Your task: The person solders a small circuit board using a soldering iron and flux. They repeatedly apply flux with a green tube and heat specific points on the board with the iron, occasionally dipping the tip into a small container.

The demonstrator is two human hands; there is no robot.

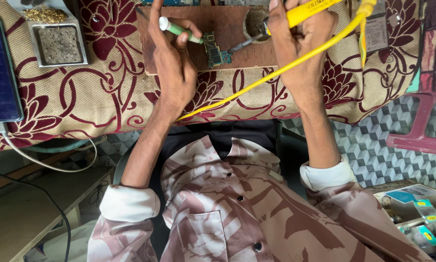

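Observation:
My left hand [172, 63] grips a thin green-and-white tool [176, 29], whose tip rests at a small green circuit board [214, 51]. The circuit board lies on a brown wooden board [227, 22]. My right hand [302, 43] holds a yellow soldering iron [305, 10] like a pen. Its dark metal tip [242, 45] points left and ends just right of the circuit board. The iron's yellow cord [276, 73] runs diagonally down across the cloth between my forearms.
A round tin [254, 22] sits on the wooden board behind the iron's tip. A metal tray with a grey sponge [58, 43] and a dark phone [0, 68] with a white cable [48, 162] lie left on the patterned cloth [82, 97]. Red stool [421, 121] at right.

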